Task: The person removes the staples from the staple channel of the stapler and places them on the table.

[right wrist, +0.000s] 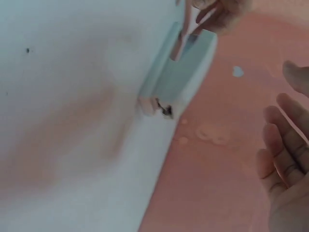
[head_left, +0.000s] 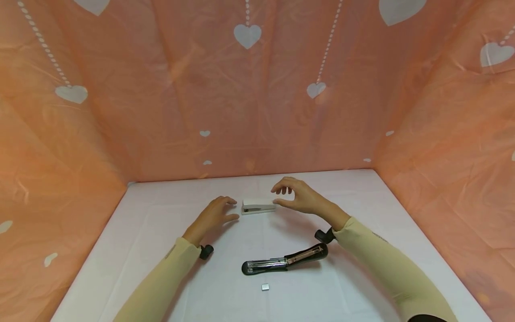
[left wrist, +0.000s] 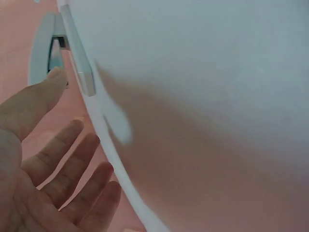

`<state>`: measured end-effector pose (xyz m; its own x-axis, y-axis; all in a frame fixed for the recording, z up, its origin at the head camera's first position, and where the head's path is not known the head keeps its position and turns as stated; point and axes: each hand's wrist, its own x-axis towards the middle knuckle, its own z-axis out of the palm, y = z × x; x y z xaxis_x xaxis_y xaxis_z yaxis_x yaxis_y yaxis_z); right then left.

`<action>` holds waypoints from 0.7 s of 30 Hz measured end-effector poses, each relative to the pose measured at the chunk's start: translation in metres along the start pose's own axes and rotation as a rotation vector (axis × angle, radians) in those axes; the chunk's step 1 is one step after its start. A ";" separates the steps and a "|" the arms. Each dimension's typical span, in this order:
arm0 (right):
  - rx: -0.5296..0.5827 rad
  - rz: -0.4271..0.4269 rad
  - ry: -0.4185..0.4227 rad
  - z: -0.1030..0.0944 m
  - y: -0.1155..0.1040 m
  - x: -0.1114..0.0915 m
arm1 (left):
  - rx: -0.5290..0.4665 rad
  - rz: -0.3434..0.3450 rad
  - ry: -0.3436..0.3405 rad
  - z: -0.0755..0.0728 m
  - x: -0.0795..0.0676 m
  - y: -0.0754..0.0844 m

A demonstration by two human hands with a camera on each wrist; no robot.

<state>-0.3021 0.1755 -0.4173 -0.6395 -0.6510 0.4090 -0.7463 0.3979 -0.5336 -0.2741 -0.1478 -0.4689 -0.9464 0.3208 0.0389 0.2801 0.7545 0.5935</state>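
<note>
A white stapler [head_left: 257, 206] stands on the white table between the two hands. My left hand [head_left: 217, 213] is at its left end, thumb and fingers spread apart and holding nothing; in the left wrist view the thumb tip overlaps the stapler [left wrist: 43, 58]. On the other side, my right hand [head_left: 299, 196] hovers by the stapler's right end with thumb and fingers parted in a loose curve. The right wrist view shows a gap between that hand [right wrist: 289, 164] and the stapler [right wrist: 186, 72].
Nearer the body lies a black stapler [head_left: 284, 260], unfolded so its metal magazine shows. A small silver block [head_left: 265, 287], like a strip of staples, sits just in front of it. Orange cloth [head_left: 257, 112] with white hearts walls the table [head_left: 181, 286] at the back and sides.
</note>
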 end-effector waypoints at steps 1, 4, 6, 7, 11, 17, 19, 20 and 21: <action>0.002 -0.009 0.000 0.004 0.002 0.002 | 0.005 0.004 -0.001 0.001 0.002 0.000; 0.008 -0.023 -0.005 0.013 0.008 0.007 | 0.004 0.000 -0.015 0.002 0.006 0.000; 0.011 -0.021 -0.015 0.019 0.012 0.009 | 0.004 -0.004 -0.027 0.003 0.008 0.001; 0.014 -0.018 -0.022 0.022 0.014 0.010 | 0.009 -0.003 -0.028 0.004 0.009 0.002; 0.022 0.001 -0.048 0.028 0.021 0.014 | 0.030 0.000 -0.020 0.006 0.015 0.006; 0.030 0.021 -0.098 0.033 0.025 0.019 | 0.087 0.019 -0.016 0.008 0.020 0.008; 0.024 0.028 -0.113 0.036 0.027 0.021 | 0.103 0.021 -0.011 0.009 0.022 0.008; 0.023 0.032 -0.121 0.038 0.028 0.023 | 0.113 0.021 -0.007 0.010 0.023 0.008; 0.018 0.037 -0.128 0.040 0.029 0.024 | 0.120 0.021 -0.004 0.010 0.023 0.009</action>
<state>-0.3317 0.1454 -0.4521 -0.6367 -0.7138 0.2916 -0.7186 0.4122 -0.5601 -0.2920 -0.1279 -0.4710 -0.9396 0.3390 0.0471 0.3171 0.8107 0.4922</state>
